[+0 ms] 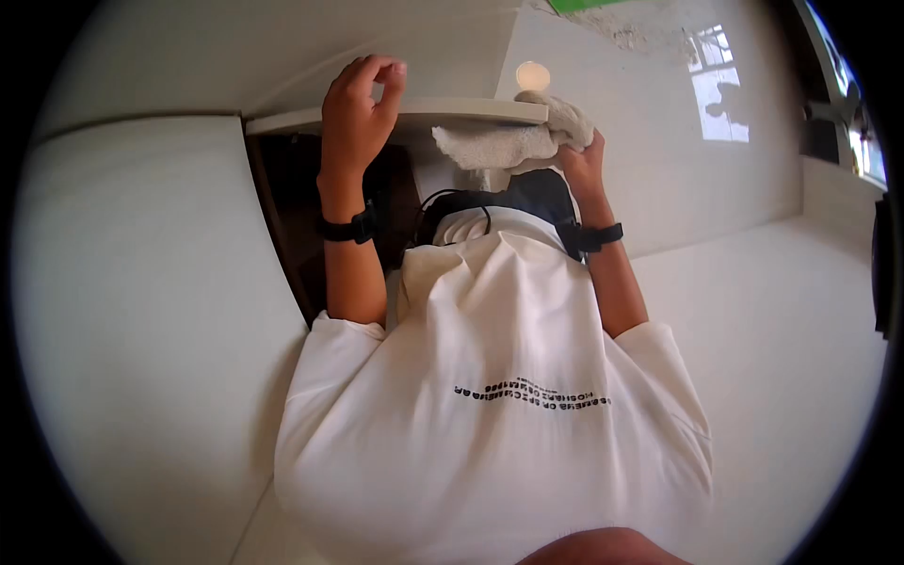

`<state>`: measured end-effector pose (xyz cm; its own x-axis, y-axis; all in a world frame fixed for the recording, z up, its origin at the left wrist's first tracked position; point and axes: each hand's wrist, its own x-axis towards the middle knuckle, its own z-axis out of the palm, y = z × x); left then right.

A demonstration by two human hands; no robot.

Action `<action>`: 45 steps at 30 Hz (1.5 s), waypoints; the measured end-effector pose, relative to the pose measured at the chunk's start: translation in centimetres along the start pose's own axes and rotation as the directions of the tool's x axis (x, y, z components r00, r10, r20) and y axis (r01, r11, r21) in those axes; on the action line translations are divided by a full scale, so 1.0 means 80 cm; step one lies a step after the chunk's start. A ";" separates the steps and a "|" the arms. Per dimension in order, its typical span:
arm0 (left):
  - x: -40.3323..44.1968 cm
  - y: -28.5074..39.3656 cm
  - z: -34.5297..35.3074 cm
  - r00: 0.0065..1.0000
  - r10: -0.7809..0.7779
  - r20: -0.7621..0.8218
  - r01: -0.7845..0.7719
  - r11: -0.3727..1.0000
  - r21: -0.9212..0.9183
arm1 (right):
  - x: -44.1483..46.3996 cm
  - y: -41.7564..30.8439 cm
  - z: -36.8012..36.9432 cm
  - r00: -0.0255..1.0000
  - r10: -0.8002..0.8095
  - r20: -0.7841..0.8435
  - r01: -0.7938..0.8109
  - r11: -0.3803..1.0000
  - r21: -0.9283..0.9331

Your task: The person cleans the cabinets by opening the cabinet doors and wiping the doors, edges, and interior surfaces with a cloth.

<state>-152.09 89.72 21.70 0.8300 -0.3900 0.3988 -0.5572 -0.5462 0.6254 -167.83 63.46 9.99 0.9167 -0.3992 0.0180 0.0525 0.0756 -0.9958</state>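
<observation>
My left hand [363, 102] is raised in front of a pale board [452, 111]. Its fingers are loosely bent, the thumb stands apart from them, and nothing shows between them. To the right, my right hand [586, 162] is closed on a white cloth [508, 147]. Part of the cloth is bunched over the board's right end, and the rest spreads to the left just below its edge. Most of my right fingers are hidden by the cloth.
Below the board is a dark open compartment [297, 202], with a white cabinet panel [151, 245] to its left. A glossy pale surface [650, 141] with window reflections lies at the upper right. A green item [576, 5] shows at the top edge.
</observation>
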 end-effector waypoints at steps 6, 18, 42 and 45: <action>-0.022 0.023 -0.017 0.971 0.219 0.097 -0.178 0.932 -0.315 | 0.017 -0.076 0.031 0.992 -0.112 0.065 0.116 0.991 -0.067; -0.105 0.010 0.033 0.954 0.054 -0.294 -0.031 0.996 0.080 | 0.012 -0.172 0.116 0.682 -0.331 0.652 0.670 0.641 -0.376; 0.029 0.044 0.012 0.954 -0.220 0.204 0.221 0.975 0.017 | 0.029 -0.148 0.069 0.961 -0.119 0.251 0.249 0.768 -0.590; 0.028 0.073 0.039 0.947 -0.140 0.290 0.147 0.989 0.000 | 0.020 -0.144 0.062 0.963 -0.119 0.244 0.220 0.867 -0.447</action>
<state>-153.56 83.36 24.14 0.8563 -0.5076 0.0952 -0.4295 -0.5974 0.6772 -164.97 66.46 21.93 0.9726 -0.1706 0.1578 0.0703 -0.4313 -0.8995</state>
